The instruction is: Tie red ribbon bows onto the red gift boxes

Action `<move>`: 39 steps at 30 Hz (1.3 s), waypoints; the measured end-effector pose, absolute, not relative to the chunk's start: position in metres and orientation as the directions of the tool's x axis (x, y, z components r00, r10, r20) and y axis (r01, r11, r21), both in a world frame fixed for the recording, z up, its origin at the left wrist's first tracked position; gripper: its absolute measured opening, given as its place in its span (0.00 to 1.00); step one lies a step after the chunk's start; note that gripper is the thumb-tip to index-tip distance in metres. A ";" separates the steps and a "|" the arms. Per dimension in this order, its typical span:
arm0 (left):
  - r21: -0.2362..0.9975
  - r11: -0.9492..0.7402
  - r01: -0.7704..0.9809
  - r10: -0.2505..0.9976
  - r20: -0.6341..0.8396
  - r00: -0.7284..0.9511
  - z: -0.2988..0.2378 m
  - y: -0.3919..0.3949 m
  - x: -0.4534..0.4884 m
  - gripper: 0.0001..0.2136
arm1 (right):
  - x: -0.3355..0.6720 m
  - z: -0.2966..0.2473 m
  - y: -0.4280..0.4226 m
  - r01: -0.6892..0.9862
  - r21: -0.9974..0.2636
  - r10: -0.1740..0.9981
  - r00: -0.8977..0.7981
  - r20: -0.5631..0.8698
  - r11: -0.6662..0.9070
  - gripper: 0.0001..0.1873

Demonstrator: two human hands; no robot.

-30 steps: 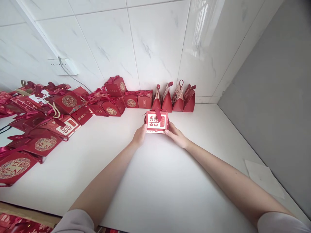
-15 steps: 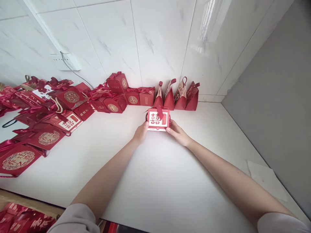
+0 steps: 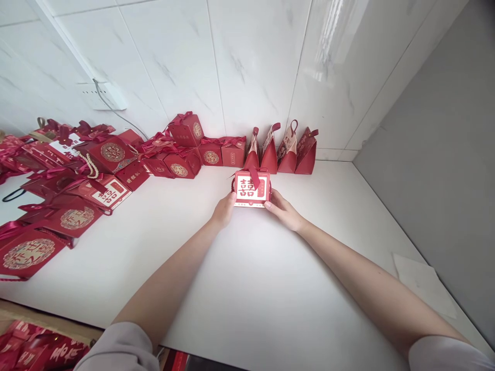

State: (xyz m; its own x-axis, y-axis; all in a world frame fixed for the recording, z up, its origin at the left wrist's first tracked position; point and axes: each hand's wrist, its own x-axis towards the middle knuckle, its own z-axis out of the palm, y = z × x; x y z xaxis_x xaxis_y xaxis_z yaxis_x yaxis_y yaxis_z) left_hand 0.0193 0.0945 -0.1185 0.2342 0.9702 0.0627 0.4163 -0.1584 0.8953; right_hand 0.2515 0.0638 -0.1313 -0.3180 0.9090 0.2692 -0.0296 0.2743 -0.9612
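Between my two hands is a red and white gift box (image 3: 247,188) with a large red double-character print, a red ribbon over its top and dark red cords at its sides. My left hand (image 3: 224,210) grips its left side, thumb at the lower corner. On the opposite side my right hand (image 3: 285,210) holds the lower right corner, thumb in front; its other fingers are partly hidden behind the box. Just beyond it, several red triangular boxes (image 3: 305,154) with loop handles line the wall, beside red cube boxes (image 3: 233,153) with ribbons.
More red gift boxes (image 3: 77,219) are piled along the left of the white table (image 3: 247,288). A white paper sheet (image 3: 423,283) lies at the right edge. A cable runs from a wall socket (image 3: 102,97) behind the pile. A carton (image 3: 46,322) of red packets sits below, front left.
Almost nothing differs. The view has shifted very slightly, while both hands keep the same hold on the gift box.
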 end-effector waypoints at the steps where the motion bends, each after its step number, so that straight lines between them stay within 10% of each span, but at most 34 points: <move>1: 0.897 -0.162 0.412 0.969 0.066 0.237 -0.119 0.095 0.019 0.34 | 0.251 -0.131 0.064 -0.031 -0.961 0.908 -0.318 0.271 0.276 0.35; 39: 0.895 -0.166 0.413 0.971 0.075 0.228 -0.120 0.095 0.017 0.32 | 0.252 -0.132 0.062 -0.020 -0.962 0.911 -0.316 0.265 0.273 0.36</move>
State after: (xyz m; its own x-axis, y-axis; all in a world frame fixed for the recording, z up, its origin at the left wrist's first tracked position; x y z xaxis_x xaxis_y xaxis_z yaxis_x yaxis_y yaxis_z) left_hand 0.0172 0.0954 -0.1205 0.2281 0.9708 0.0749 0.4131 -0.1661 0.8954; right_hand 0.2519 0.0625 -0.1319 -0.3161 0.9110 0.2650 -0.0197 0.2729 -0.9618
